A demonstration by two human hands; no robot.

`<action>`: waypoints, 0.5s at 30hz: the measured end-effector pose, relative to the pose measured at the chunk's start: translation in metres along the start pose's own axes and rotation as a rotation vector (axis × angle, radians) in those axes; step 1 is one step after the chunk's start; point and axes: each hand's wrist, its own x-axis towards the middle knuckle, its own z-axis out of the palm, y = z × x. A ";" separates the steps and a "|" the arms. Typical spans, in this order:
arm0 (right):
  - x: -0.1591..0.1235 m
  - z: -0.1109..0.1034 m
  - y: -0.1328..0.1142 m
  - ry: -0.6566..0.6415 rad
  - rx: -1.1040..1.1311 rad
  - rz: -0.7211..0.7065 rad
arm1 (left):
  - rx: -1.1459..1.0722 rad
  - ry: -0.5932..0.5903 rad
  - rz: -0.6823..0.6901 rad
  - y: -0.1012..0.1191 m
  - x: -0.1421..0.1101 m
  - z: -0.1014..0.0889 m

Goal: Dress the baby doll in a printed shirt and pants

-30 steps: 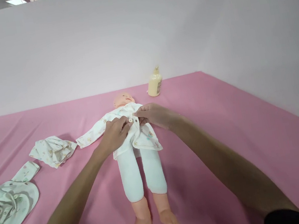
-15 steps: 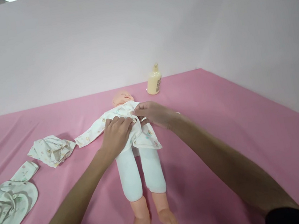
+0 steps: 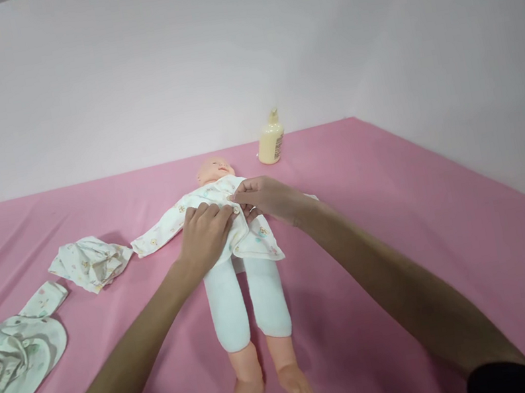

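Note:
A baby doll [image 3: 250, 306] lies on its back on the pink sheet [image 3: 364, 260], head away from me, feet toward me. It wears a white printed shirt [image 3: 254, 241] and pale blue leggings. My left hand [image 3: 205, 233] rests on the doll's chest, fingers curled and pinching the shirt's front edge at a button. My right hand [image 3: 263, 198] meets it from the right, fingers closed on the other edge of the shirt. The doll's left sleeve stretches out flat; its right arm is hidden by my right forearm.
A cream lotion bottle [image 3: 271, 141] stands beyond the doll's head near the white wall. A crumpled printed garment [image 3: 88, 262] lies to the left, and another folded one [image 3: 8, 363] lies at the left edge. The sheet's right edge meets the wall.
Both hands have shifted slightly up the shirt front, staying pinched together at the buttons. The view has tilted a little, and the doll has not moved.

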 end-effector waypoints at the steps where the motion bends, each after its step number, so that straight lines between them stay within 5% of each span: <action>1: 0.000 0.000 0.000 0.002 -0.002 0.000 | -0.002 0.004 -0.001 0.000 0.000 0.000; 9: 0.001 0.000 0.001 -0.026 0.044 0.001 | -0.093 -0.013 -0.043 0.001 0.000 -0.002; 15: -0.001 -0.011 -0.001 -0.146 0.141 -0.026 | -0.492 -0.015 -0.157 -0.008 0.004 -0.003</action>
